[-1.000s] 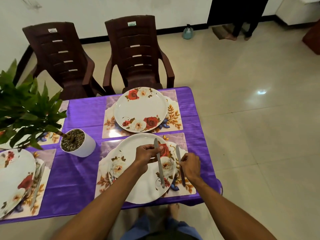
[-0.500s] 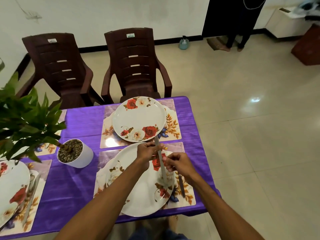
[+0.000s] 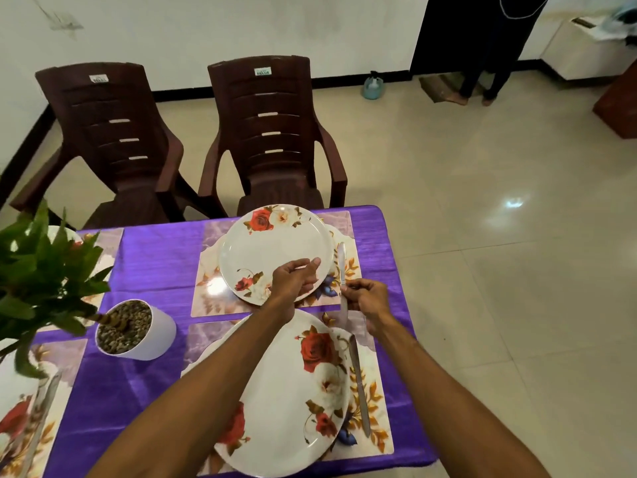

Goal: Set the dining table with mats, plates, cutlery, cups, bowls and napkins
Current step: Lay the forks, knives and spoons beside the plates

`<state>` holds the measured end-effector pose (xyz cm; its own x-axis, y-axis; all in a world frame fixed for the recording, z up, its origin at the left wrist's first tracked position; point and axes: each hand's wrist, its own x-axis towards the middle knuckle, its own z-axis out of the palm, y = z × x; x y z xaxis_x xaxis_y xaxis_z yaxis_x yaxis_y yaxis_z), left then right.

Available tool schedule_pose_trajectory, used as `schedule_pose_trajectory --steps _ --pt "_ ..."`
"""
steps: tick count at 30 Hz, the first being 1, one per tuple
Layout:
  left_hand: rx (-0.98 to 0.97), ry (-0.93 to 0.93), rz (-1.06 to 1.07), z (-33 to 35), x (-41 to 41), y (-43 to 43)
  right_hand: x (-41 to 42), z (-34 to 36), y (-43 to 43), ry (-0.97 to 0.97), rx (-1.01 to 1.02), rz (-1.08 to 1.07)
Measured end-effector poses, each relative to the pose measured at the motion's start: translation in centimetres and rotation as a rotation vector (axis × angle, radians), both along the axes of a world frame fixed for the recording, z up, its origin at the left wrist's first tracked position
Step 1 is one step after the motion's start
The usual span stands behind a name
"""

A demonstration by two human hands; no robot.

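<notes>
Two flowered white plates sit on flowered mats on the purple table. The far plate (image 3: 275, 251) lies on the far mat (image 3: 206, 288), the near plate (image 3: 293, 391) on the near mat (image 3: 374, 391). One knife (image 3: 359, 384) lies on the near mat, right of the near plate. My right hand (image 3: 367, 300) pinches a second knife (image 3: 342, 267) by its handle, blade pointing away along the far plate's right edge. My left hand (image 3: 294, 281) hovers over the far plate's near rim with loosely spread fingers, holding nothing.
A white pot (image 3: 138, 331) with a green plant (image 3: 41, 270) stands left of the plates. More plates and mats lie at the left edge (image 3: 20, 415). Two brown chairs (image 3: 272, 132) face the far side. A person (image 3: 482, 46) stands at the back right.
Both hands moved from the near plate to the far setting. The second knife passed from my left hand to my right, which carried it beside the far plate. The first knife stays on the near mat.
</notes>
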<state>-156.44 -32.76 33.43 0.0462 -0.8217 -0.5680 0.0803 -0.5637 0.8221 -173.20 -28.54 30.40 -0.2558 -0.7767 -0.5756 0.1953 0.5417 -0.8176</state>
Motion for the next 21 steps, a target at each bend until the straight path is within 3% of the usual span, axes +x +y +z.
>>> schedule_pose_trajectory --steps 7,21 --pt "-0.022 -0.028 -0.014 -1.4 1.0 -5.1 -1.6 -5.8 -8.7 0.333 0.117 -0.058" --pt "0.004 -0.066 -0.031 -4.1 1.8 -7.3 1.2 -7.4 -11.7 0.868 -0.043 0.113"
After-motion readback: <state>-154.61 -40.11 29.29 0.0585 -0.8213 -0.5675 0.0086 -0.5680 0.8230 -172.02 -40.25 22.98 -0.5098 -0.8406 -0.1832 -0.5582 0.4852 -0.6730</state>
